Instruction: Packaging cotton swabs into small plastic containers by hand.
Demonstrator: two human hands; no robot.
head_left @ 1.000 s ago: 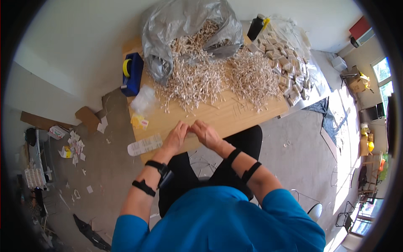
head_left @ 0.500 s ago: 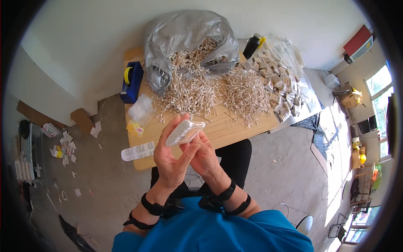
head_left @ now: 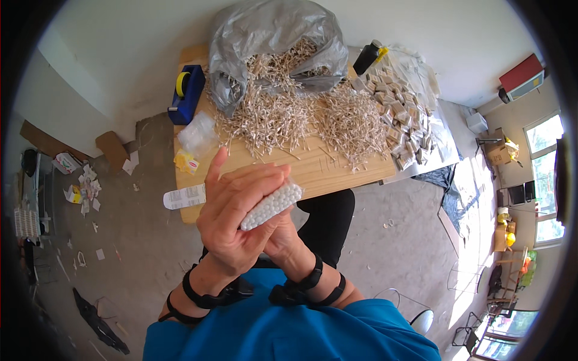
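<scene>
Between my two hands sits a pack of cotton swabs (head_left: 272, 208) in clear film, its row of white tips turned up toward me. My left hand (head_left: 232, 219) lies over its far side, fingers curved across it and the index finger or one finger raised away. From below and the right, my right hand (head_left: 282, 242) supports the pack, its fingers mostly hidden. Beyond the hands, two heaps of loose swabs, a left heap (head_left: 265, 129) and a right heap (head_left: 352, 123), cover the table (head_left: 301, 171).
A grey plastic bag (head_left: 271, 27) spills swabs at the back. Packed swab bundles (head_left: 404, 117) pile up on the right, beside a black bottle (head_left: 366, 58). On the left are a blue tape dispenser (head_left: 189, 99), clear plastic bags (head_left: 197, 133), a yellow label (head_left: 186, 163) and a printed strip (head_left: 185, 197).
Both hands have come nearer to me with the pack. It has turned so its tips face up, and my left fingers have moved over its far side.
</scene>
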